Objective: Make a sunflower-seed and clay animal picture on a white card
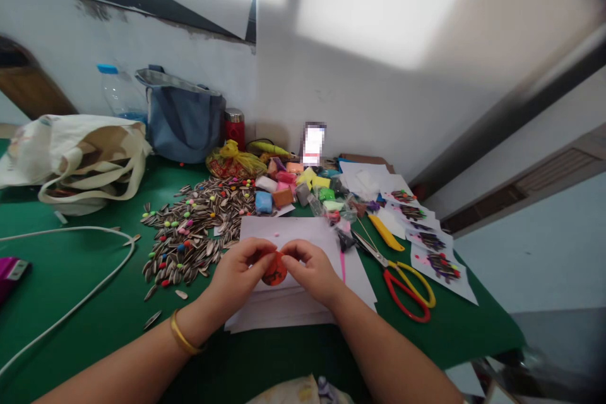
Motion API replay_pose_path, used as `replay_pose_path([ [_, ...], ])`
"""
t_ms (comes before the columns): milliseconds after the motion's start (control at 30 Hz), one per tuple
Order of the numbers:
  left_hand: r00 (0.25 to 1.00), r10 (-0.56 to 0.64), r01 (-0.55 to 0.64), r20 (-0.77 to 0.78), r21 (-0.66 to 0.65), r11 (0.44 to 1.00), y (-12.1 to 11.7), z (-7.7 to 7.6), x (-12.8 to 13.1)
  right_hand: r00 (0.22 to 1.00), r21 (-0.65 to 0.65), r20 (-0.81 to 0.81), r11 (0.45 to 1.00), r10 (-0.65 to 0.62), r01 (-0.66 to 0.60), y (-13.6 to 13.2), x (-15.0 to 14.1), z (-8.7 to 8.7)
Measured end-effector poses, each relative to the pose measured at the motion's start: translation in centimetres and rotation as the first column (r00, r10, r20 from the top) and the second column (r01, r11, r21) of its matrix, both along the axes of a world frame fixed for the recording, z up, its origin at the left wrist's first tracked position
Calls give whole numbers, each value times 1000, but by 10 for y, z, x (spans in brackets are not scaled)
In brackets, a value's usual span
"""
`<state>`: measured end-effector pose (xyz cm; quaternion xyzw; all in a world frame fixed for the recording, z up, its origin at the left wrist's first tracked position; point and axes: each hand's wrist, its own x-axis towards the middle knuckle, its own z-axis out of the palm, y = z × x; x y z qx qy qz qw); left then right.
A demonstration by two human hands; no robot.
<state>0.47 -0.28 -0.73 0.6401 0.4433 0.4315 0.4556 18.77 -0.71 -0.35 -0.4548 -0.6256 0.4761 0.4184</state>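
Note:
My left hand (239,273) and my right hand (310,267) meet over a stack of white paper (293,303), fingers pinched together on a small orange-red lump of clay (274,271). The lump is partly hidden by my fingers. A gold bangle (182,336) sits on my left wrist. Just left of my hands lies a heap of sunflower seeds (189,233) dotted with small coloured clay balls.
Red-and-yellow scissors (402,281) and a yellow knife (386,233) lie right of the paper. Coloured clay blocks (293,186) sit behind it. Finished seed pictures (428,243) line the right edge. Bags (182,117), a bottle, a white cable (95,284) occupy the left of the green table (85,271).

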Motion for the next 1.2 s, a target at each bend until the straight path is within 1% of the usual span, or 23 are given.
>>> replay_pose_path([
  [100, 1000, 5, -5, 10, -13, 1000, 0, 3, 1, 1000, 18, 31, 1000, -2, 1, -1, 0, 0],
  [267, 996, 23, -18, -88, 57, 998, 0, 10, 1, 986, 186, 155, 982, -55, 25, -2, 0, -2],
  [367, 994, 2, 4, -113, 48, 999, -1, 13, 1, 975, 242, 214, 970, -58, 5, -2, 0, -1],
  [433, 993, -6, 11, -121, 41, 999, -1, 14, 2, 970, 242, 237, 970, -62, 4, -3, 0, -1],
  [567, 993, 54, -45, -107, 76, 996, -1, 9, 2, 969, 224, 231, 974, -87, 34, -3, 0, -1],
  [667, 997, 20, -14, -77, 78, 997, 0, 5, 1, 974, 203, 212, 979, -80, 36, -3, 0, -1],
  [733, 996, 5, 2, -86, 83, 997, 0, 4, 0, 982, 167, 180, 985, -61, 31, -2, 0, 1],
  [833, 990, 48, -34, -130, 107, 994, 2, 5, -2, 990, 103, 134, 994, -33, 19, -3, -1, 3],
  [900, 986, 74, -55, -147, 125, 991, 3, 5, -2, 990, 89, 141, 996, -30, 17, -3, -1, 4],
  [967, 985, 86, -63, -151, 151, 987, 3, 4, -3, 985, 100, 172, 995, -26, 8, -2, -1, 4],
  [1067, 984, 56, -24, -168, 187, 982, 4, 2, -3, 976, 123, 219, 992, -12, -16, -2, -1, 2],
  [1200, 981, 6, 19, -196, 128, 992, 5, 3, -2, 971, 165, 239, 986, -29, -11, -3, -1, -1],
])
